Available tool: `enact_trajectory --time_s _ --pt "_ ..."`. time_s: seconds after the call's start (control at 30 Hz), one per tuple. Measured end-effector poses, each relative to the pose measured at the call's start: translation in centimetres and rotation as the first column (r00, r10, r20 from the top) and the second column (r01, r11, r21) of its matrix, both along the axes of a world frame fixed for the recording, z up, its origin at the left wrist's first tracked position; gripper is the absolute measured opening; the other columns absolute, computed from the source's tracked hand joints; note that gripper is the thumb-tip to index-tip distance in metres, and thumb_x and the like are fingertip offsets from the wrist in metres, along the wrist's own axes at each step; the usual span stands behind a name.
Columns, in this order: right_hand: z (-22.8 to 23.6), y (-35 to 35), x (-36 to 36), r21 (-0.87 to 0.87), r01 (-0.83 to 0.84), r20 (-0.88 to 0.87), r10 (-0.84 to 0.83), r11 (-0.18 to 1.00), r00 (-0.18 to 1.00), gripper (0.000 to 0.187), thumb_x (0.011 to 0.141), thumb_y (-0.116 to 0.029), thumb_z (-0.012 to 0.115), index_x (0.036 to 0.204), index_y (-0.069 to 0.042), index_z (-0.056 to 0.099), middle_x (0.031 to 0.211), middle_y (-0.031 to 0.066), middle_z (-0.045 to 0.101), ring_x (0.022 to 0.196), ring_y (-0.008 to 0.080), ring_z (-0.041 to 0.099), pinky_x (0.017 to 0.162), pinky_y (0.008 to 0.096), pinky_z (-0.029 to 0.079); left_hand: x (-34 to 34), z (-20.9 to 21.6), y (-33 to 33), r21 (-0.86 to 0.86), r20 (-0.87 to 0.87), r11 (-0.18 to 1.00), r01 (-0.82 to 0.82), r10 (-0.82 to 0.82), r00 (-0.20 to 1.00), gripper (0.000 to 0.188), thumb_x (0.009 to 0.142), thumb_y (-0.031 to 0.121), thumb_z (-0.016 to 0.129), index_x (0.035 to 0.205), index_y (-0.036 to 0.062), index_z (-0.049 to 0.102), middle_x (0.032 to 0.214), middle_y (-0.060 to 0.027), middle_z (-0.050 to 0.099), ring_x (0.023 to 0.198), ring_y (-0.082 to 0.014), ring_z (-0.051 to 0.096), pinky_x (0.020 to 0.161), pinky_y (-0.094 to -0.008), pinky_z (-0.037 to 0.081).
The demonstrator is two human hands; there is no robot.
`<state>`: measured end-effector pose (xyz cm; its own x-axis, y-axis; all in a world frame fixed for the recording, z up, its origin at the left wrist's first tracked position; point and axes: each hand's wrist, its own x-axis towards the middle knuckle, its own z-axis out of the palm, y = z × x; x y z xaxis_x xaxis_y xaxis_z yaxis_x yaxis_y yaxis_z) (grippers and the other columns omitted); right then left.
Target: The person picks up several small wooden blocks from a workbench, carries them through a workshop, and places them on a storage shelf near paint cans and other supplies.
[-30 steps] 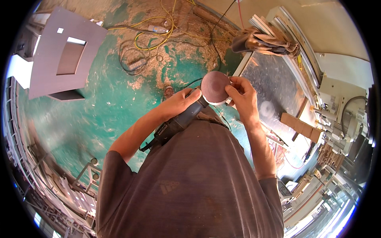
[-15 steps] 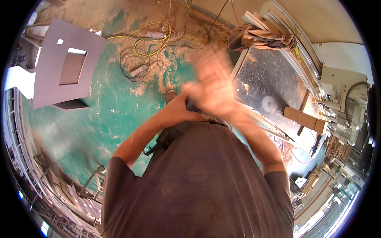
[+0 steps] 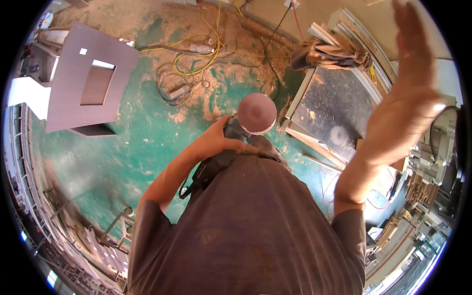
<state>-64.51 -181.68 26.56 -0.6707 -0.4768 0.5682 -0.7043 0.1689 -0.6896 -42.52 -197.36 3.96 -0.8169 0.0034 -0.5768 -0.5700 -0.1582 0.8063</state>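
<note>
My left hand is wrapped round the dark body of a sander, close in front of my waist. The tool's round reddish-brown sanding disc faces up, with a ragged pale rim along its near edge. Part of the body is hidden behind the hand and the disc. My right hand is raised far out to the right, somewhat blurred. Its fingers stretch outward with nothing in them, and it stands well apart from the sander.
Sawdust covers the green floor ahead, where a yellow hose and dark cable lie coiled. A brown panel with a rectangular cutout stands at left. On the right is a dark-topped table with a bundled cloth at its far end.
My right hand has swung from over the sander out to the far right, uncovering the sanding disc. The left hand keeps its hold on the sander in nearly the same place.
</note>
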Motion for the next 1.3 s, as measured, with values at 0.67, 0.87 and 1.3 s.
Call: enact_trajectory --time_s 0.67,0.87,1.3 --pt "-16.7 -16.6 5.6 0.349 -0.028 -0.208 0.107 0.937 0.972 0.041 0.095 -0.038 0.066 0.115 -0.003 0.068 0.111 0.0176 0.069 0.092 0.0381 0.066 0.084 0.0453 0.054 -0.8 4.0 -9.0 -0.345 -0.015 0.939 -0.001 -0.004 1.000 0.094 0.069 0.023 0.088 0.146 -0.0058 0.041 0.130 -0.0195 0.063 0.117 -0.0269 0.063 0.100 -0.0378 0.050" --pt "-22.6 -20.9 -4.6 -0.354 -0.257 0.911 0.394 0.899 0.124 0.044 0.105 -0.045 0.054 0.111 -0.004 0.069 0.098 0.0109 0.071 0.088 0.0239 0.070 0.080 0.0399 0.058 -3.1 -1.4 -13.2 -0.161 0.041 0.972 -0.169 0.178 0.983 0.081 0.068 0.013 0.086 0.138 -0.0035 0.048 0.122 -0.0142 0.064 0.109 -0.0247 0.065 0.092 -0.0371 0.054" --pt "-53.1 -22.4 -47.2 0.437 0.277 0.900 -0.414 0.856 -0.138 0.014 0.094 -0.011 0.067 0.095 0.003 0.066 0.076 0.0141 0.061 0.063 0.0209 0.061 0.052 0.0366 0.049 -9.7 -3.8 -20.5 0.198 0.659 0.288 -0.937 0.669 0.345 0.070 0.081 0.040 0.079 0.130 -0.0037 0.054 0.103 -0.0192 0.070 0.083 -0.0349 0.074 0.069 -0.0492 0.065"
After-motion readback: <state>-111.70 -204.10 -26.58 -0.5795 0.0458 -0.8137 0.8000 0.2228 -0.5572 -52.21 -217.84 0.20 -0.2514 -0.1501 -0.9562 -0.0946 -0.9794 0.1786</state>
